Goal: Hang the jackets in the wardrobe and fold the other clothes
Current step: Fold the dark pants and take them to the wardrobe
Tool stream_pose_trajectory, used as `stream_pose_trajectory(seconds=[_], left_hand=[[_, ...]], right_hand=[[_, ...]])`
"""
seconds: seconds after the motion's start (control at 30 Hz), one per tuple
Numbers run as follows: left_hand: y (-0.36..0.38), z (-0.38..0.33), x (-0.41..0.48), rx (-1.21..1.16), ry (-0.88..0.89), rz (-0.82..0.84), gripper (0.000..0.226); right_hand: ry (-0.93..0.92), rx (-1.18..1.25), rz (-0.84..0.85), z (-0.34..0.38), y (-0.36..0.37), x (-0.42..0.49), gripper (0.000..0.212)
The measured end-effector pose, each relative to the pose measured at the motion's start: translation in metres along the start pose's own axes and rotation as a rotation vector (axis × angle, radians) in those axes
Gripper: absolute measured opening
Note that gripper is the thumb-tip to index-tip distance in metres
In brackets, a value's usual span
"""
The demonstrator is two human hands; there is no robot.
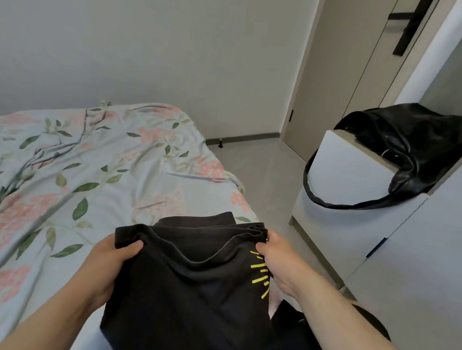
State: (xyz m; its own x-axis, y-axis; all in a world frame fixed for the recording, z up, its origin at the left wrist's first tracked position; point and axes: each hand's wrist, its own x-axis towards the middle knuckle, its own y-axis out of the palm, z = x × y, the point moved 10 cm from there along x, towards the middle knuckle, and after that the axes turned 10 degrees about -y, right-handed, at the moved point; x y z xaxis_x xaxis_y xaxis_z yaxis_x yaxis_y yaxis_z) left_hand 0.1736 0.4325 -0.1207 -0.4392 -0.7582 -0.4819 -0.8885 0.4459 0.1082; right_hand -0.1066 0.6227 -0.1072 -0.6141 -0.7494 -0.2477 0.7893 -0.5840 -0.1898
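The person held the garment (pixel 188 295) up by its top edge over the near right corner of the bed (pixel 88 165) — the left hand (pixel 109 259) pinching one end of that edge, the right hand (pixel 278 263) clamped on the other, the two well apart. Held so, I judged, to spread it and find its shape before folding. The gripped edge ran left to right, sagging between the hands; the long axis fell from it toward the person's lap — yellow print beside the right hand.
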Motion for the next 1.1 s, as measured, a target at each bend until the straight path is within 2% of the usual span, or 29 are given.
stream_pose_trajectory(seconds=[0.2,0.3,0.37,0.47,0.5,0.53,0.6,0.67,0.7,0.77,0.83,0.93,1.1], left_hand=[[-0.009,-0.014,0.080,-0.025,-0.058,-0.242,0.015],[-0.007,-0.022,0.101,-0.004,-0.087,-0.260,0.011],[-0.003,-0.024,0.104,0.024,-0.075,-0.256,0.019],[-0.012,-0.036,0.073,0.461,0.134,-0.505,0.061],[-0.001,-0.042,0.052,0.577,0.288,-0.525,0.062],[0.021,-0.043,0.034,0.689,0.462,-0.446,0.055],[0.074,-0.011,0.015,1.025,0.656,-0.138,0.044],[0.105,0.030,0.017,1.344,0.646,0.104,0.053],[0.106,0.037,0.026,1.391,0.594,0.122,0.062],[0.106,0.031,0.047,1.459,0.580,0.046,0.074],[0.112,0.017,0.065,1.543,0.611,-0.030,0.076],[0.109,0.012,0.106,1.606,0.457,-0.112,0.083],[0.101,0.014,0.141,1.569,0.374,-0.293,0.087]], right_hand=[[-0.045,-0.076,-0.174,0.014,0.016,0.088,0.027],[-0.120,-0.107,-0.242,0.023,0.019,0.113,0.033],[-0.179,-0.190,-0.293,0.026,0.014,0.116,0.034],[-0.394,-0.454,-0.195,0.031,0.032,0.092,0.036],[-0.519,-0.600,-0.102,0.033,0.050,0.077,0.037],[-0.631,-0.745,0.009,0.029,0.071,0.061,0.037],[-0.750,-0.969,0.201,0.008,0.105,0.040,0.037],[-0.701,-1.056,0.273,-0.010,0.113,0.043,0.042],[-0.683,-1.070,0.270,-0.012,0.113,0.050,0.045],[-0.691,-1.127,0.263,-0.007,0.114,0.067,0.055],[-0.663,-1.208,0.273,-0.009,0.115,0.086,0.063],[-0.549,-1.277,0.270,-0.023,0.111,0.112,0.065],[-0.333,-1.178,0.175,-0.048,0.095,0.154,0.075]])
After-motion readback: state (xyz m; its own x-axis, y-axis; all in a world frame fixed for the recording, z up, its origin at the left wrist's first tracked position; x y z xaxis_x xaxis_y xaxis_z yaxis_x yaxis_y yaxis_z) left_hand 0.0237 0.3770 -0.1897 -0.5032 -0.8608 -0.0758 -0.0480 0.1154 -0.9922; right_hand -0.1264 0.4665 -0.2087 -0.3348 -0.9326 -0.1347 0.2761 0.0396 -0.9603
